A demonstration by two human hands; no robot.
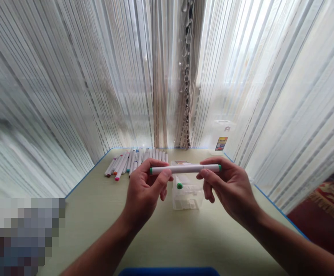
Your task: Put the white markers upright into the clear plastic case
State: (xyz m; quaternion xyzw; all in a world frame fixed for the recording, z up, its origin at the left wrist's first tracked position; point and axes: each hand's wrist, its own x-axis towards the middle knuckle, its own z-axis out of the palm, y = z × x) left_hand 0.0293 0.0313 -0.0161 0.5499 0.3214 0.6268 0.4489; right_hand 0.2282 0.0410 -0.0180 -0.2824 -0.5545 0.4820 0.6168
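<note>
Held marker: a white marker [185,169] with green ends, level, at the centre of the frame, raised in front of the clear box.
Left hand: the left hand [144,188], left of centre, pinches the marker's left end between thumb and fingers.
Right hand: the right hand [231,184], right of centre, pinches the marker's right end the same way.
Second green end: a green-ended marker [179,186] shows just below the held one; whether it lies in or on the box is unclear.
Clear box: a transparent box [187,201], just below centre, between the hands.
Marker group: white markers [121,168] with differently coloured ends lie side by side, left of centre, beyond the left hand.
Table: a pale green tabletop [155,245] with blue edging spans the lower frame.
Labelled container: a clear container [221,143] with a yellow-and-red label, right of centre, at the table's far edge.
Backdrop: a string curtain [121,57] fills the upper frame; a beaded strand [187,76] hangs near its middle.
Lower right: red fringed fabric [328,203].
Bottom edge: a blue object [168,271], mostly cut off.
</note>
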